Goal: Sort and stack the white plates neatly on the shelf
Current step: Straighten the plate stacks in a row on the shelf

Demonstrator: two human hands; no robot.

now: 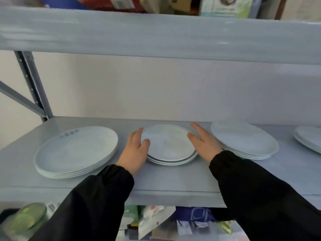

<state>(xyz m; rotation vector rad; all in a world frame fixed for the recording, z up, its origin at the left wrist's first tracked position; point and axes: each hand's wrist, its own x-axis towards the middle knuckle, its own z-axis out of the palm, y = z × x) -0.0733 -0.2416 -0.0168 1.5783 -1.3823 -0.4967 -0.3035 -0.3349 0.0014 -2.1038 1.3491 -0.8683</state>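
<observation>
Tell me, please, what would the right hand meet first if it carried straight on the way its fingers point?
Probably nothing soon: the right hand points toward the back of the shelf, between the middle stack and the right stack. Depth is unclear.

blurred grey mark on left plate stack (74, 150), illegible; no other readable txt

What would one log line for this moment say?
left hand: on middle stack left rim | right hand: open at its right rim | stacks flank it
</observation>
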